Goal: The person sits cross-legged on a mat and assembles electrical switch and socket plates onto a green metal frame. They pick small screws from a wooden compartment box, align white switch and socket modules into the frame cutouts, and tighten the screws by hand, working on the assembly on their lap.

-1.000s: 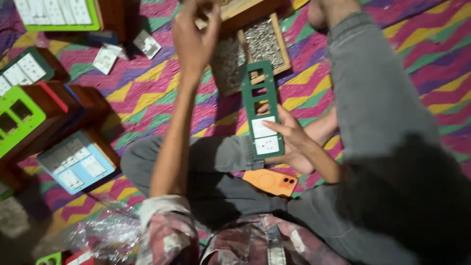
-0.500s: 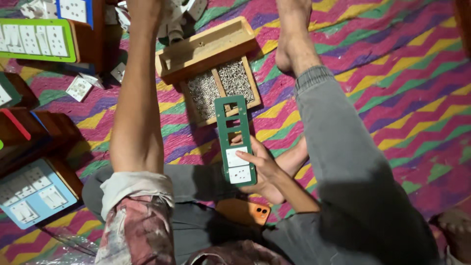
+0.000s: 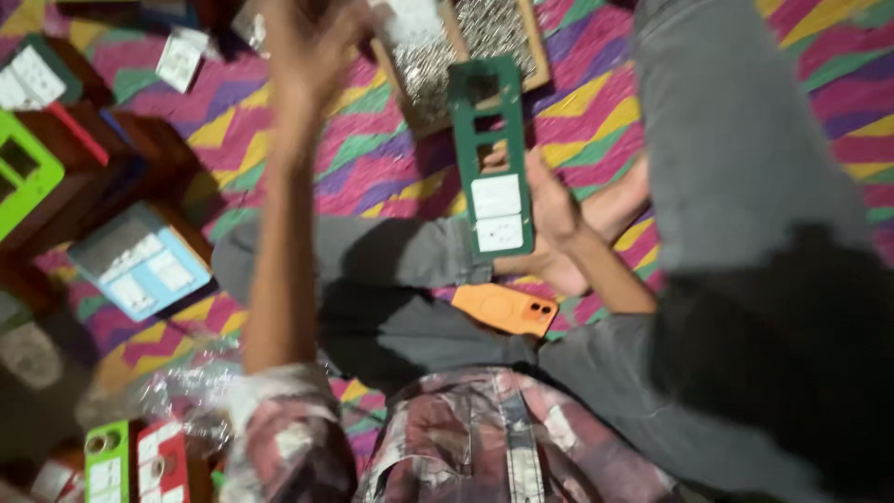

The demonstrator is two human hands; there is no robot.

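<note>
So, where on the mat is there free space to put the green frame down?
Bare mat lies between the left hand, the green frame and the grey trouser leg. Another bare strip runs along the right edge. It is crowded at the left, around the light blue plate and the bright green plate, and by the wooden tray.

Smooth green plastic frame (image 3: 491, 154), wooden tray (image 3: 463, 58) of shiny metal bits, woven cloth mat (image 3: 372, 158).

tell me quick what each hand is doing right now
Left hand: raised over the wooden tray, blurred, grip cannot be told.
Right hand: holding the green frame.
</note>
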